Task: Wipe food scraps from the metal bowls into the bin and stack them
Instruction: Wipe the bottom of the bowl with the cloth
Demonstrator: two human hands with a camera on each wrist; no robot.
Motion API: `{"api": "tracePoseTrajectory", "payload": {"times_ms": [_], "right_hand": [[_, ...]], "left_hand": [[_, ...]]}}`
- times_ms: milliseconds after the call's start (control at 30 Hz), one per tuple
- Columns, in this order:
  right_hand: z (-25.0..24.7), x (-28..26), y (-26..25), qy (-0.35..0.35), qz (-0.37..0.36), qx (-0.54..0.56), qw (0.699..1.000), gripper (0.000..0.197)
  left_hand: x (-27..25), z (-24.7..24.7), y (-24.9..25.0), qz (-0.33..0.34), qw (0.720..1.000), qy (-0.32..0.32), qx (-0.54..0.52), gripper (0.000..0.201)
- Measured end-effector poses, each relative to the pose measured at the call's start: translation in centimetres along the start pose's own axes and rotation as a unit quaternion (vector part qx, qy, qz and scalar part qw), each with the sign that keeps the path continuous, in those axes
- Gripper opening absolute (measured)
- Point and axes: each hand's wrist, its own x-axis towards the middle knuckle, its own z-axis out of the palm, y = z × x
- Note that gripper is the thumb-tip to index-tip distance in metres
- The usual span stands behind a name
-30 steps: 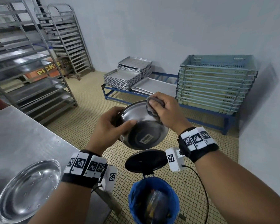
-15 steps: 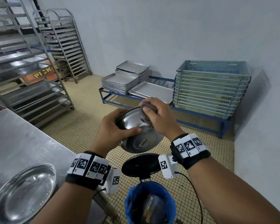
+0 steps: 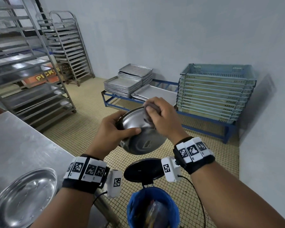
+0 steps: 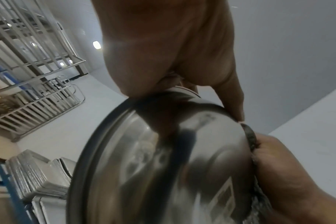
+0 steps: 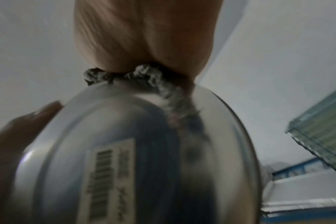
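A metal bowl (image 3: 139, 139) is held tilted in the air above the bin (image 3: 152, 208), its underside with a barcode sticker facing me. My left hand (image 3: 115, 129) grips its left rim, thumb across the outside. My right hand (image 3: 160, 117) holds a grey cloth (image 3: 150, 112) bunched against the bowl's upper rim. In the left wrist view the bowl (image 4: 163, 163) fills the frame with the cloth (image 4: 250, 137) at its right edge. The right wrist view shows the cloth (image 5: 150, 77) draped over the bowl (image 5: 136, 151). A second bowl (image 3: 23, 196) lies on the steel table (image 3: 15, 142).
The bin has a blue liner and its black lid (image 3: 143, 170) stands open behind it. Tray racks (image 3: 31, 66) stand at the left. A low blue frame holds stacked trays (image 3: 127, 81) and plastic crates (image 3: 215, 91) by the far wall.
The bowl and both hands have shifted a little up and left in view, staying over the bin. My right hand has moved the cloth along the bowl's upper rim.
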Motion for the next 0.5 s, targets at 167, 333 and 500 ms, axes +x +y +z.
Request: {"api": "tracePoseTrajectory", "payload": {"times_ms": [167, 333, 500], "right_hand": [[-0.4, -0.5, 1.2, 0.029, 0.074, 0.053, 0.995, 0.020], [0.1, -0.2, 0.8, 0.011, 0.050, 0.035, 0.998, 0.020], [-0.2, 0.3, 2.2, 0.034, 0.099, 0.085, 0.991, 0.017]], "left_hand": [[-0.3, -0.4, -0.8, -0.001, 0.996, 0.049, -0.077, 0.059], [0.0, -0.1, -1.1, -0.003, 0.996, 0.051, -0.079, 0.062], [0.2, -0.3, -1.5, -0.012, 0.992, 0.058, -0.114, 0.057]]}}
